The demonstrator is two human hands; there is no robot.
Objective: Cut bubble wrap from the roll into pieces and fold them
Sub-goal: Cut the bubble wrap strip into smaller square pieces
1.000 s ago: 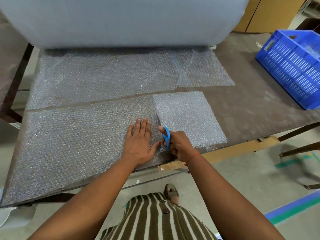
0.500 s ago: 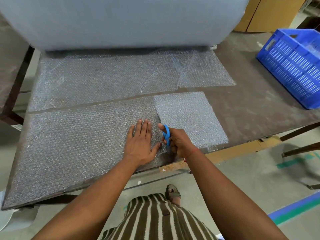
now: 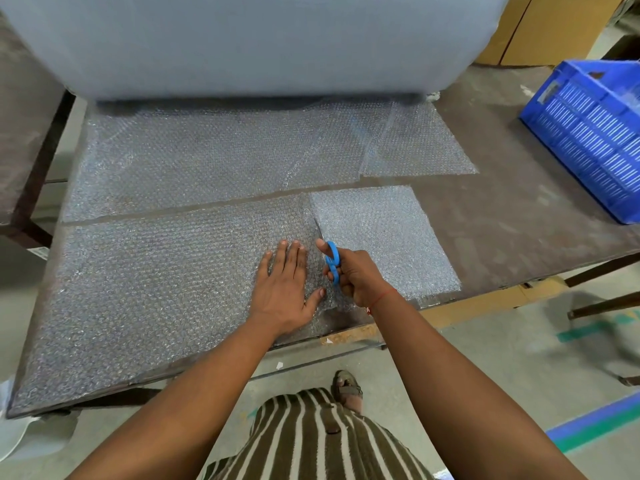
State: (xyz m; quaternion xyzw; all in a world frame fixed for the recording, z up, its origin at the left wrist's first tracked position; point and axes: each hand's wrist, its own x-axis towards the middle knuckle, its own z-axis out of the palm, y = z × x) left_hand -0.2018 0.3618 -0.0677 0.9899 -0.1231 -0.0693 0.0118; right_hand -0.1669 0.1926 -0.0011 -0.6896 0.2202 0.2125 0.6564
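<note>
Bubble wrap: a cut strip (image 3: 156, 292) lies flat along the near part of the table (image 3: 512, 216), apart from the sheet (image 3: 214, 161) that runs to the roll (image 3: 242, 39) at the far side.
Piece at right: a whiter, doubled-looking square (image 3: 381, 233) rests on the strip's right end; whether it is folded or separate I cannot tell.
Left hand (image 3: 287, 289): flat, fingers straight and together, pressing the strip just left of the cut line.
Right hand (image 3: 356, 275): fingers curled through the blue handles of the scissors (image 3: 333, 262), blades pointing away toward the far edge; the blades are mostly hidden.
Step in hand: apparently cutting across the strip from the near edge.
Doing it well: keep the palm close beside the blades so the film stays taut, steer straight along the square's left edge, and take long strokes so the wrap does not bunch or tear.
Aside: a blue crate (image 3: 588, 133) sits at the far right.
</note>
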